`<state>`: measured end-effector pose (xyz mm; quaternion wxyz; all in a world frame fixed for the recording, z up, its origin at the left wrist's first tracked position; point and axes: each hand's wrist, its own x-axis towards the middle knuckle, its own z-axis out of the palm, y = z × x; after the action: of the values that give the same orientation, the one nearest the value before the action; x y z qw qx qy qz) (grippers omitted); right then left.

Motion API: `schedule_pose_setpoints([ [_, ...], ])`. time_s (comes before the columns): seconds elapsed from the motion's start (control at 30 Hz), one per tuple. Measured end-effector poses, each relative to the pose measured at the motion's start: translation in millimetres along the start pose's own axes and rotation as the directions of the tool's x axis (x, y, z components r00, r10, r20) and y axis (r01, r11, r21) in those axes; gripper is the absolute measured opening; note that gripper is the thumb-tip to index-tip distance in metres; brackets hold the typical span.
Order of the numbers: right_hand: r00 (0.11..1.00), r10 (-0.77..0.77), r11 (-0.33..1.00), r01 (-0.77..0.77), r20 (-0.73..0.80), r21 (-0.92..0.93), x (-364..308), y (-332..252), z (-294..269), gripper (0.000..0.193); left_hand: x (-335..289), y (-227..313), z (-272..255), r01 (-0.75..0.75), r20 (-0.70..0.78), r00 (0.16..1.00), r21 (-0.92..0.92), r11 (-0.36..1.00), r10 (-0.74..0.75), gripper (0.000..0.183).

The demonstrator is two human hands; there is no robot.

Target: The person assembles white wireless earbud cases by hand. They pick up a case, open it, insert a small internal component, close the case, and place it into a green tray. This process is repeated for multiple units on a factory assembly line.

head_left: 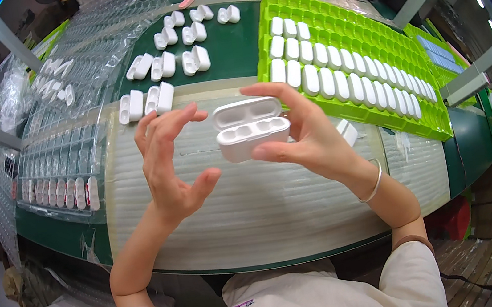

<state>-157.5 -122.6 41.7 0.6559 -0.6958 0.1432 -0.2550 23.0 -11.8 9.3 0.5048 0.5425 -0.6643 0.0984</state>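
At the left, a clear plastic tray with compartments [54, 157] lies on the dark green table [98, 235], and along its near side stands a row of narrow white pieces with red marks [62, 194]. Beyond it, larger sheets of clear moulded plastic [104, 45] are spread, and some small white parts [68, 95] rest on them.

Next to these, a group of white rounded plastic cases with raised lids [195, 61] stands in uneven rows, and the nearest two are just behind the left hand [167, 170]. This hand is raised, its fingers are spread and bent, and it holds nothing.

In the middle, above a whitish ribbed foam mat [255, 220], one open glossy white case with hollows inside [239, 148] is in the right hand [308, 133]. The thumb presses its lower front, the forefinger reaches to the lid, and the other fingers are mostly hidden behind. A thin silver-coloured bangle [376, 183] is around this wrist.

Behind the wrist, another white piece [349, 132] is partly covered. Farther right, a bright lime-green tray [360, 33] carries rows of smooth white oblong pieces [321, 55].
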Motion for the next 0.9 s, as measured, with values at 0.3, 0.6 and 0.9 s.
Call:
schedule_pose_setpoints([
  [0.3,0.994,0.075,0.970,-0.055,0.076,-0.238,4,11,-48,0.042,-15,-7,31,0.055,0.095,0.994,-0.086,0.995,-0.047,0.047],
  [0.6,0.966,-0.139,0.415,-0.142,-0.216,-0.899,-82,-43,-229,0.028,-25,-23,42,-0.018,0.250,0.968,0.012,1.000,0.015,0.029],
  [0.9,0.913,0.060,0.199,-0.407,-0.403,-0.892,-172,-27,-325,0.021,-20,-18,55,-0.037,0.255,0.967,0.025,0.999,0.030,0.021],
])
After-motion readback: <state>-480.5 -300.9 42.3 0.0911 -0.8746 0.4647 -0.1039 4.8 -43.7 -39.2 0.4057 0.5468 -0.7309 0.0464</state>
